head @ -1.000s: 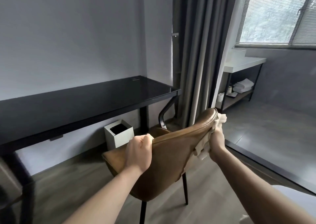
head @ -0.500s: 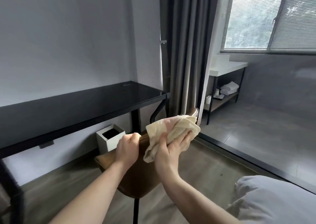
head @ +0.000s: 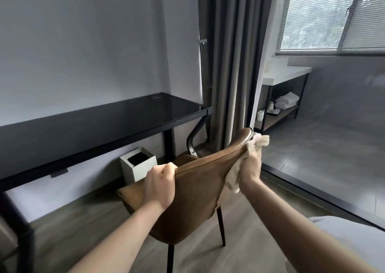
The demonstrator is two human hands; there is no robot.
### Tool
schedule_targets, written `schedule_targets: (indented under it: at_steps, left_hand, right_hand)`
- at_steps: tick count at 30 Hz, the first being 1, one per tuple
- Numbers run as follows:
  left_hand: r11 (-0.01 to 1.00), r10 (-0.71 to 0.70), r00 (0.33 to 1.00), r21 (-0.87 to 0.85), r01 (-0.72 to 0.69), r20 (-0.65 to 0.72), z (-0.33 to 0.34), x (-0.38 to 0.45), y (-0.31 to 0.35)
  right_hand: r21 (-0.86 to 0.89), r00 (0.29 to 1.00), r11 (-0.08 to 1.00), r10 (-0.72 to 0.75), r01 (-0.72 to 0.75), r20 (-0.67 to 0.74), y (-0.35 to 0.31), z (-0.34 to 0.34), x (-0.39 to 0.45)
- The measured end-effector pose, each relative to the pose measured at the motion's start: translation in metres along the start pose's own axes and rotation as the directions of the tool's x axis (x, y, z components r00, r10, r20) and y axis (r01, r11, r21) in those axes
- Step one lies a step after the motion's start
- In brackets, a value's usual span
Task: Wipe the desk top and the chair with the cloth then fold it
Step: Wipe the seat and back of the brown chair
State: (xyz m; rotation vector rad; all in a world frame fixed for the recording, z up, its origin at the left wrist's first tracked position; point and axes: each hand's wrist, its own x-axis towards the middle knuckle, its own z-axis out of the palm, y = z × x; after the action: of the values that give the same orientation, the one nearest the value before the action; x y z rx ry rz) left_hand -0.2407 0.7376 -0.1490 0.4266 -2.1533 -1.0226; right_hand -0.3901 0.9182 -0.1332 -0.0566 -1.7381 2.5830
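Gripping the top edge of a tan leather chair (head: 193,191) by its curved backrest, a person's left hand (head: 160,186) curls its fingers over the rim near the backrest's left end, while the right hand (head: 251,167) presses a crumpled cream cloth (head: 242,164) against the backrest's right end, fingers wrapped round the fabric. Part of the cloth bunches above the right hand beside the chair's upper corner, and a loose tail hangs below the wrist against the chair's back. Both bare forearms reach toward the chair from the lower edge of the view. Beyond the chair stands a long black glossy-topped desk (head: 100,131) on black legs, set against a pale grey wall. A white square waste bin (head: 138,164) with a dark liner sits on the wood-look floor behind the chair's seat, under the desk's right end. Behind the chair's right corner hang grey floor-length curtains (head: 233,64). Farther right of the chair, past a dark floor track, a white-topped shelf unit (head: 285,79) holds folded white towels (head: 287,102) beneath a window with slatted blinds (head: 333,16).
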Motion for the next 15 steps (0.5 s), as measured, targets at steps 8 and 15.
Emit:
schedule_targets:
  at_steps: [8,15]
  left_hand:
    - [0.999,0.014,1.0,-0.033,-0.015,-0.028,0.004,0.006,-0.009]
    - [0.998,-0.057,0.998,-0.011,0.056,-0.037,-0.004,0.004,0.005]
  right_hand:
    - [-0.038,0.968,0.969,0.245,-0.243,0.05,0.016,-0.008,0.049]
    - [-0.067,0.972,0.97,0.235,-0.233,0.016,0.032,0.002,-0.026]
